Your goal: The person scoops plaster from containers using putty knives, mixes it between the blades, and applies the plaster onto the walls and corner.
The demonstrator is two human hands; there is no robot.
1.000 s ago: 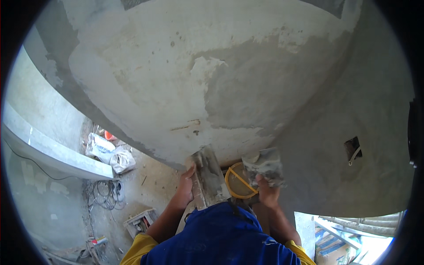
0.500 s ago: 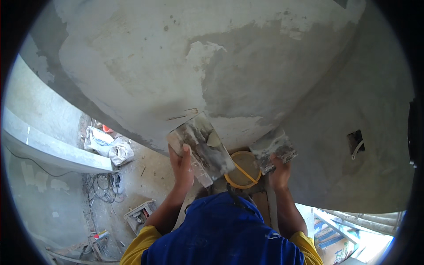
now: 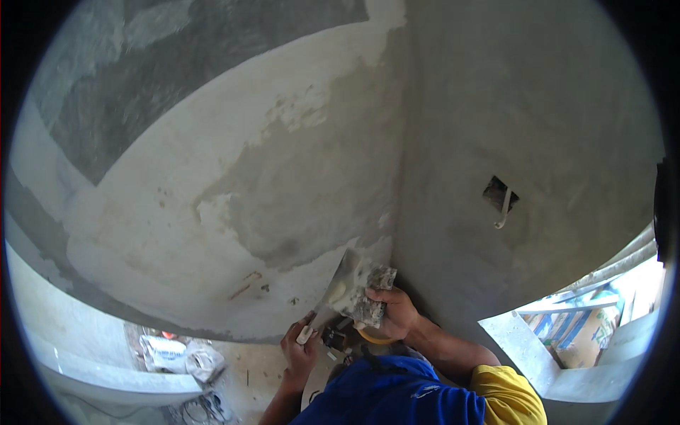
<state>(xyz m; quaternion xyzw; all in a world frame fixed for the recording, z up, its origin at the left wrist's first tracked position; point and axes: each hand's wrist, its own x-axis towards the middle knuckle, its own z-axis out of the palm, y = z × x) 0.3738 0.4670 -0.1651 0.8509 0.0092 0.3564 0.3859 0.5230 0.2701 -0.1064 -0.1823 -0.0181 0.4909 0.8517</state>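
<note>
My left hand [image 3: 297,347] is closed around the handle of a long steel trowel [image 3: 335,287], whose blade slants up to the right with pale plaster on it. Against its right side is a smaller plaster-smeared blade [image 3: 375,308], gripped by my right hand [image 3: 397,315] with the thumb over its face. Both tools are in front of the lower part of the patchy plastered wall [image 3: 269,177], near the inside corner. Below them shows the yellow rim of a container [image 3: 379,338], mostly hidden by my hands and body.
The right wall has a square recess [image 3: 494,190] with a pale conduit [image 3: 504,212]. At lower left are white sacks [image 3: 166,354], tangled cable [image 3: 202,407] and a low curved ledge [image 3: 106,386]. At lower right, printed sacks [image 3: 570,336] show through an opening.
My view has turned toward the corner and right wall. The two tools, held apart before, now overlap, and the long trowel has turned steeper, its blade more edge-on.
</note>
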